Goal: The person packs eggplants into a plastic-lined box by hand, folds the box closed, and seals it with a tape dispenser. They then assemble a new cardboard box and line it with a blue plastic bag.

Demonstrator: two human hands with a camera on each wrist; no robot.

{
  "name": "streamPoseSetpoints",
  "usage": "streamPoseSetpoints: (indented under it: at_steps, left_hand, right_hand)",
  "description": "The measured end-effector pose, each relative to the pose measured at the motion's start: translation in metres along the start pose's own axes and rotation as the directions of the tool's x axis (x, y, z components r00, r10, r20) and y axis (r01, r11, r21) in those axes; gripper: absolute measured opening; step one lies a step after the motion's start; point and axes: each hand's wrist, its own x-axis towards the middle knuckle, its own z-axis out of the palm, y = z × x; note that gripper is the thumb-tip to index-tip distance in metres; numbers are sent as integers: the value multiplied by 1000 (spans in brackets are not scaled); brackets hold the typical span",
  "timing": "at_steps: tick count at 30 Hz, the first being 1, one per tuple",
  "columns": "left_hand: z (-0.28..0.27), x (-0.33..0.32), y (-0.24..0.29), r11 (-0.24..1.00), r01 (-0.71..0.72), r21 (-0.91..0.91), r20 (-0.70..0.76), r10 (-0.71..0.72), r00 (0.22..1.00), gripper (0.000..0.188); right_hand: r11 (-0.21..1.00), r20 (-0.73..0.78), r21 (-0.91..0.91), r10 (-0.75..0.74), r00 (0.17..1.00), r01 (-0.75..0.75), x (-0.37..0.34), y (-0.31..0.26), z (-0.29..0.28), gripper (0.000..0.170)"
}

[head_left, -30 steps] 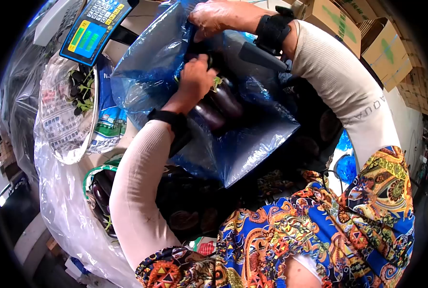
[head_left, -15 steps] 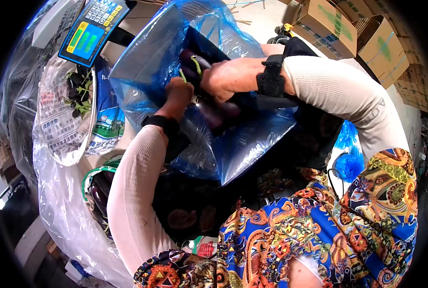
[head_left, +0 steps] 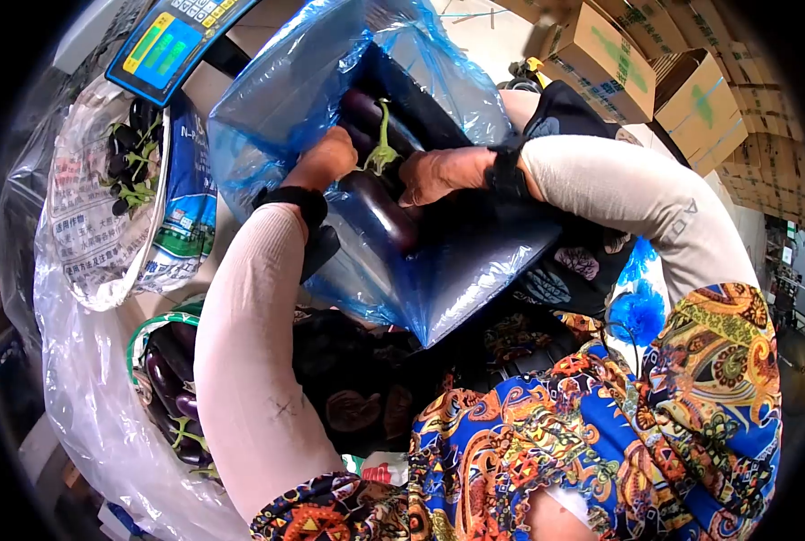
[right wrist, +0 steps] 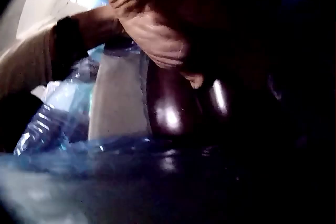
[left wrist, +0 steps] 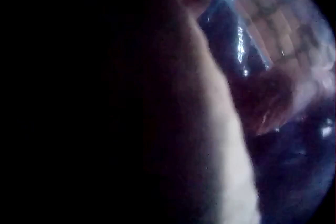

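Note:
Several glossy dark purple eggplants (head_left: 377,209) lie inside a wide-mouthed blue plastic bag (head_left: 280,117) in front of the person. One green stem (head_left: 384,144) points up between the two hands. My left hand (head_left: 328,160) reaches in at the bag's left side, right beside the eggplants, its fingertips hidden from the head view. From the right, my right hand (head_left: 445,173) grips an eggplant; in the right wrist view a fingertip (right wrist: 195,80) dips between two shiny eggplants (right wrist: 170,106). The left wrist view is mostly dark and blurred.
A scale display (head_left: 172,45) stands at upper left. Below it is a white woven sack (head_left: 87,216) with small eggplants (head_left: 134,162). More eggplants (head_left: 163,379) fill a green-rimmed container by the left sleeve. Cardboard boxes (head_left: 601,63) stack at upper right.
The right hand has come down from the bag's far edge to the eggplants inside. The left hand has shifted slightly left and up, and an eggplant's stem now shows between the hands.

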Motion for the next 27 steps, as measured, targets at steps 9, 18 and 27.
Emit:
streamPoseSetpoints:
  at_steps: [9, 18, 27]
  left_hand:
    - [-18, -20, 24, 976, 183, -119, -32, -188, 982, 35]
    - [-16, -27, 26, 945, 176, -276, -43, -195, 980, 35]
    - [-18, -40, 28, 884, 217, -414, -72, -270, 960, 44]
  right_hand:
    - [834, -25, -419, -406, 914, 359, 30, 41, 23, 34]
    - [979, -293, -19, 190, 937, -204, 9, 0, -29, 43]
    - [817, -478, 545, 486, 732, -187, 32, 8, -21, 36]
